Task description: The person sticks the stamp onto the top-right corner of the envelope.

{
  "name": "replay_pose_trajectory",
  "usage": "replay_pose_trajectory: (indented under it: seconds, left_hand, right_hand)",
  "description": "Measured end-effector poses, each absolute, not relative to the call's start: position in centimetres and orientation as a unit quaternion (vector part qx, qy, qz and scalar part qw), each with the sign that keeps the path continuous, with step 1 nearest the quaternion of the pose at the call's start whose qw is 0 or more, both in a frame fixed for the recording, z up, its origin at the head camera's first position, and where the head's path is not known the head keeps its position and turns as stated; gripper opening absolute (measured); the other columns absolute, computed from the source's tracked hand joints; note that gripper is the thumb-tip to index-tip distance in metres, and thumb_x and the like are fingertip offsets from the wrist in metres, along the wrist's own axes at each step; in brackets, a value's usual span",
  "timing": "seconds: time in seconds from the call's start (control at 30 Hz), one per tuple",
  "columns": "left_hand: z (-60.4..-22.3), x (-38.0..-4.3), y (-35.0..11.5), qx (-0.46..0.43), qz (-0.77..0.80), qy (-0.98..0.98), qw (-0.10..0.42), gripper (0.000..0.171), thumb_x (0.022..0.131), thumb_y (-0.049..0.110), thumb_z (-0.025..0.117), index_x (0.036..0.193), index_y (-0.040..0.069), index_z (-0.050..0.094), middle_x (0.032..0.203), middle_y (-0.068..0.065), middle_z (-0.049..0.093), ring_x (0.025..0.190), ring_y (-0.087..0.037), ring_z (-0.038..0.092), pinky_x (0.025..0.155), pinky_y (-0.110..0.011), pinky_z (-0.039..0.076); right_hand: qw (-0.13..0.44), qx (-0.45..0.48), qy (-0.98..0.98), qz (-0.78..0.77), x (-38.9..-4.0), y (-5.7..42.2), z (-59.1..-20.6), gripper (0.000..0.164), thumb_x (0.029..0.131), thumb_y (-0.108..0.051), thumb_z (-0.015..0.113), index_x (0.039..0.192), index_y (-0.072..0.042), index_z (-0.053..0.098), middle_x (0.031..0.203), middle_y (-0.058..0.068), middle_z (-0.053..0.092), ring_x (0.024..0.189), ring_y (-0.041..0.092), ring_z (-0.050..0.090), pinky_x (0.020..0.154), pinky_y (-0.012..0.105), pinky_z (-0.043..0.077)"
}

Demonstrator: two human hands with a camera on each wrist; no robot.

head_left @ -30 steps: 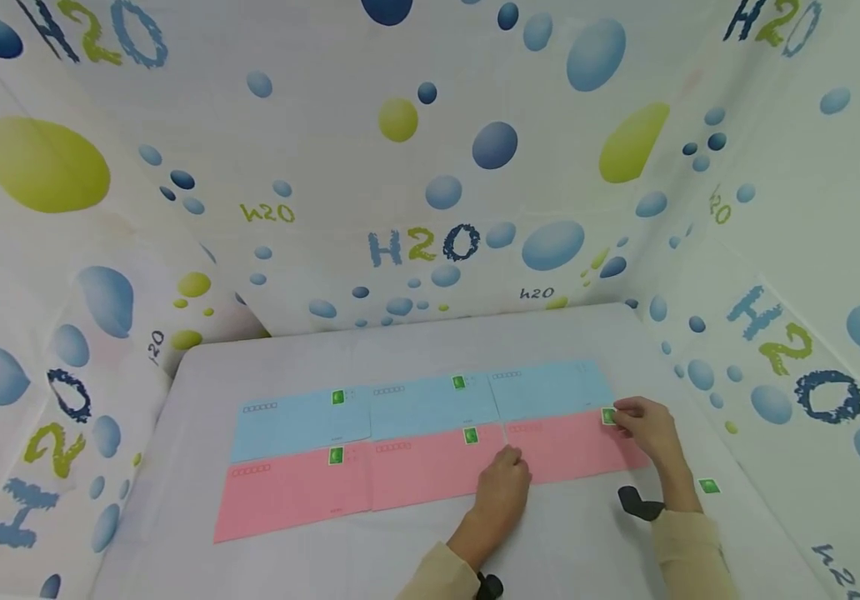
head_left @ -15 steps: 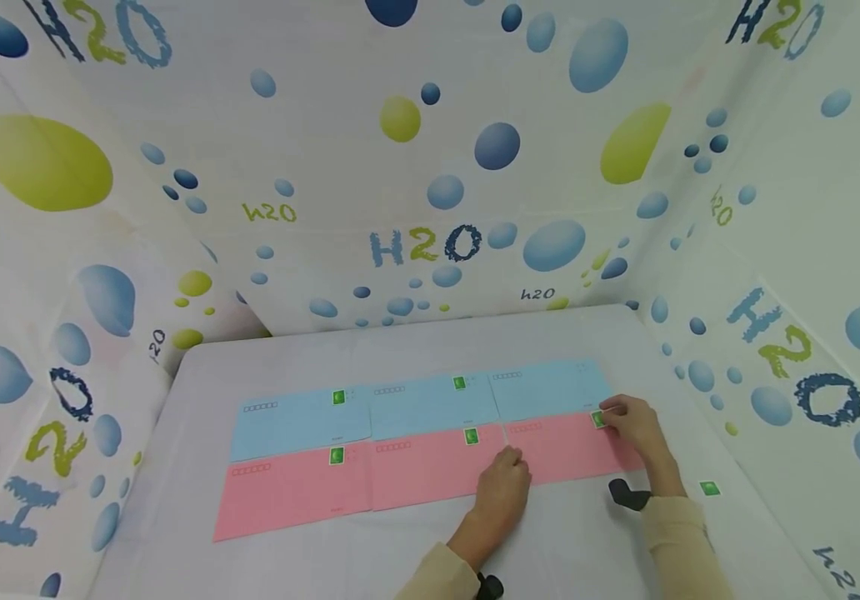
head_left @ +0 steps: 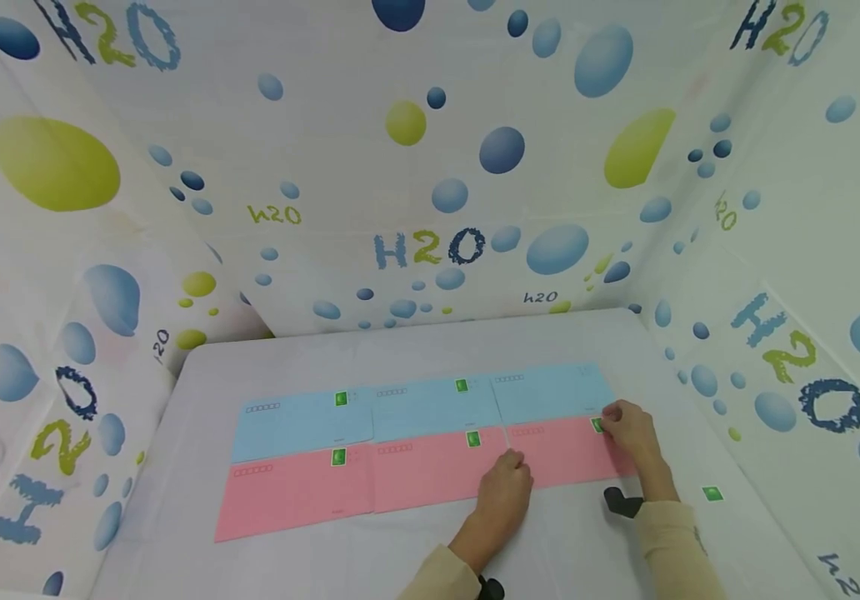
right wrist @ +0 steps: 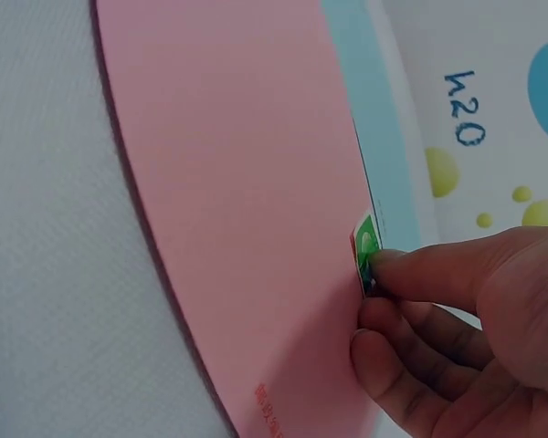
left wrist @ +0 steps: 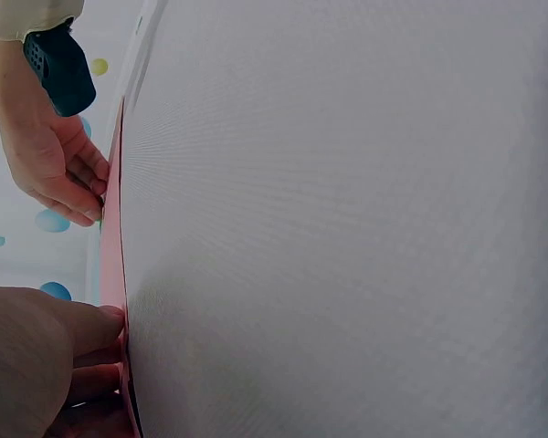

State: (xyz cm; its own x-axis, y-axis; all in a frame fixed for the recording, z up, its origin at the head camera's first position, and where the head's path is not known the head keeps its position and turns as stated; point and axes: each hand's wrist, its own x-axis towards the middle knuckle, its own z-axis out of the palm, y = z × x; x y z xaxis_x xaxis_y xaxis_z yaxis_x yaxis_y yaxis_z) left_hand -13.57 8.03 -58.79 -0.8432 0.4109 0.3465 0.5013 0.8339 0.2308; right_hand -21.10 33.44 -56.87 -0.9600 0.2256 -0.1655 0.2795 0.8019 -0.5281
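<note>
In the head view my right hand (head_left: 632,433) pinches a small green stamp (head_left: 598,425) at the upper right corner of the right-hand pink envelope (head_left: 565,454). The right wrist view shows the stamp (right wrist: 365,245) tilted, one edge lifted off the paper, between thumb and fingers. My left hand (head_left: 503,487) rests its fingertips on pink paper near where the middle pink envelope (head_left: 430,475) meets the right one. Seen from the left wrist, the left hand's fingers (left wrist: 96,319) press down on the pink paper. The stamp's far side is hidden by the right fingers.
Three blue envelopes (head_left: 550,392) lie in a row behind the pink ones. Green stamps sit on the left blue (head_left: 341,399), middle blue (head_left: 462,386), left pink (head_left: 337,457) and middle pink envelopes. A loose stamp (head_left: 712,493) lies on the white table (head_left: 310,567) at right.
My right hand has shifted a little to the left with the stamp, from the envelope's corner edge inward, then stayed nearly still. The left hand stays in place.
</note>
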Motion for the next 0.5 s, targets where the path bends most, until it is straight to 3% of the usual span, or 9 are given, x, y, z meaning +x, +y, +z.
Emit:
replay_pose_trajectory:
  seconds: [0.23,0.5]
  left_hand:
    - [-58.8,-13.6,8.0,-0.239,-0.157,-0.946,0.15,0.014,0.087,0.022,0.066,0.084,0.01,0.073,0.094,0.002,0.064,0.087,-0.007,0.06,0.074,-0.015,0.054]
    - [-58.9,-13.3,8.1,-0.232,-0.155,-0.949,0.144,0.013,0.087,0.021,0.066,0.087,0.01,0.074,0.093,0.003,0.063,0.085,-0.006,0.059,0.07,-0.015,0.054]
  right_hand:
    - [0.047,0.132,0.947,-0.287,-21.0,33.3,-56.9,0.026,0.091,-0.015,0.055,0.108,0.004,0.06,0.103,0.024,0.064,0.091,0.033,0.061,0.075,0.042,0.052]
    - [0.021,0.12,0.951,-0.286,-19.7,33.3,-56.2,0.025,0.092,-0.014,0.054,0.106,0.005,0.06,0.106,0.026,0.063,0.095,0.037,0.059,0.08,0.049,0.05]
